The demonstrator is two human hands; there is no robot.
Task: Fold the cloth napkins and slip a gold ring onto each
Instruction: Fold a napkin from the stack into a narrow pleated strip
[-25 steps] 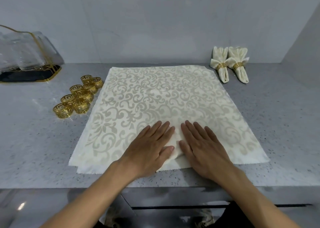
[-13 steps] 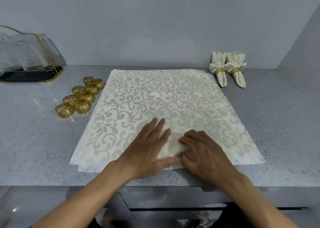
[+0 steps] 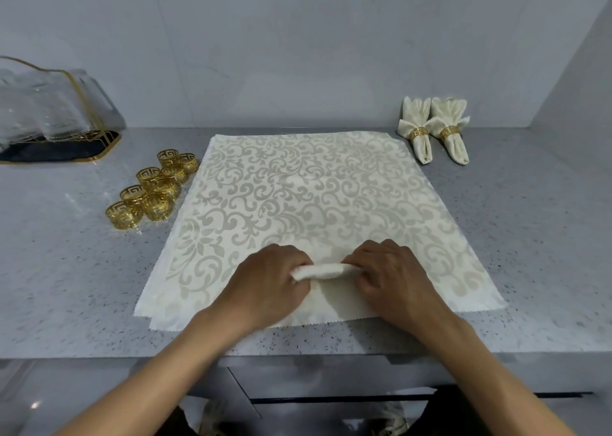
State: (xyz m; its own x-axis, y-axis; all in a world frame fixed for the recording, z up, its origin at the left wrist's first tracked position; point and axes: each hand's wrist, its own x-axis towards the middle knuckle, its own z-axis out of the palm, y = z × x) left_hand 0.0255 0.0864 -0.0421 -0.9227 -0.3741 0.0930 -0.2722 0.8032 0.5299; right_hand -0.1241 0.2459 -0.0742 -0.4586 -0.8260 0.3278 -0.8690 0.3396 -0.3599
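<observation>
A stack of cream napkins (image 3: 311,197) with a pale scroll pattern lies flat on the grey counter (image 3: 66,270). The top napkin's near part is gathered into a small roll (image 3: 326,270) close to the front edge. My left hand (image 3: 268,280) grips the roll's left end, my right hand (image 3: 394,276) grips its right end, fingers curled over it. Several gold rings (image 3: 152,193) sit in a cluster left of the stack. Two folded napkins with gold rings (image 3: 433,130) lie at the back right.
A clear, gold-trimmed holder (image 3: 49,114) stands at the back left against the wall. The counter's front edge (image 3: 298,356) runs just below the stack. A side wall (image 3: 576,87) closes the right end.
Both hands went from lying flat on the napkin's near edge to curling round it. The edge has been bunched up into a small roll between them.
</observation>
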